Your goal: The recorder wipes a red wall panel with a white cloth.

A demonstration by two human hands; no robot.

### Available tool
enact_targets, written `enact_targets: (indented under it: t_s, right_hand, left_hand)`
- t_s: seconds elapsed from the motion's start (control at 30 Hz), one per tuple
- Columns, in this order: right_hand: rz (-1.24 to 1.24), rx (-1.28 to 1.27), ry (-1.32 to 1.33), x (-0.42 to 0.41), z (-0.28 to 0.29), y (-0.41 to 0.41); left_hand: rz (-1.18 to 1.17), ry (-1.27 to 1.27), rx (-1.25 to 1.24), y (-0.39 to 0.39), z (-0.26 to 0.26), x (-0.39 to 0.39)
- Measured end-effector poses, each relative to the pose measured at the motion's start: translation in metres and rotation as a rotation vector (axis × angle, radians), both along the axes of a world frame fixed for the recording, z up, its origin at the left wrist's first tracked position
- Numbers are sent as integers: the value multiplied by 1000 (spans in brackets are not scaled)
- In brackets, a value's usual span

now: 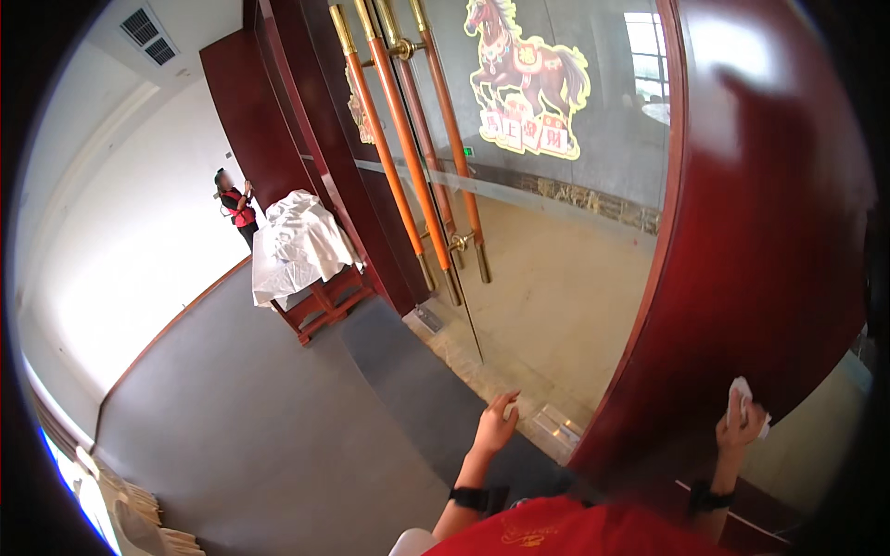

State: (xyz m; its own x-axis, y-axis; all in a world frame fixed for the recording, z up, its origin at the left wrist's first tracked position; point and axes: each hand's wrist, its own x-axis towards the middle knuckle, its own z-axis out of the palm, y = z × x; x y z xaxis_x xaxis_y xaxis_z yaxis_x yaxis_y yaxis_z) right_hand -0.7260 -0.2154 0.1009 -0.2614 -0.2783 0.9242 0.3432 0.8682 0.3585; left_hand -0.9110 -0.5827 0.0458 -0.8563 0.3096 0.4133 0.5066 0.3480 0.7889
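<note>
My right hand (740,425) holds a crumpled white cloth (738,397) at the lower part of a glossy dark red panel (758,229); whether the cloth presses on the surface I cannot tell. In front of the glass door (556,278) hangs my left hand (498,422), fingers apart and slightly curled, with nothing in it. Both wrists wear dark bands. Long orange door handles (410,146) with brass ends stand at the glass, and a horse sticker (525,76) is stuck on the pane above.
A table draped in white cloth (306,233) stands by the red door frame (313,118). Another person (240,207) in a red vest is at the far red panel. Grey carpet (264,410) covers the floor to the left, with pale curtains (135,511) at the lower left.
</note>
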Motion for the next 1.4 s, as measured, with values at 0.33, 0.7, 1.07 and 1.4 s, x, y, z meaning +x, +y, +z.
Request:
enact_targets:
  t_s: [0.33, 0.7, 1.07, 1.4]
  right_hand:
    - [-71, 2, 29, 7, -14, 13]
    - [-91, -45, -1, 13, -11, 9]
    - [43, -125, 20, 1, -2, -5]
    - [23, -117, 17, 3, 0, -8]
  left_hand:
    - [19, -152, -372, -18, 13, 24]
    - [-264, 78, -440, 74, 100, -28]
    - [-360, -79, 537, 217, 80, 9]
    - [-534, -228, 635, 200, 73, -5]
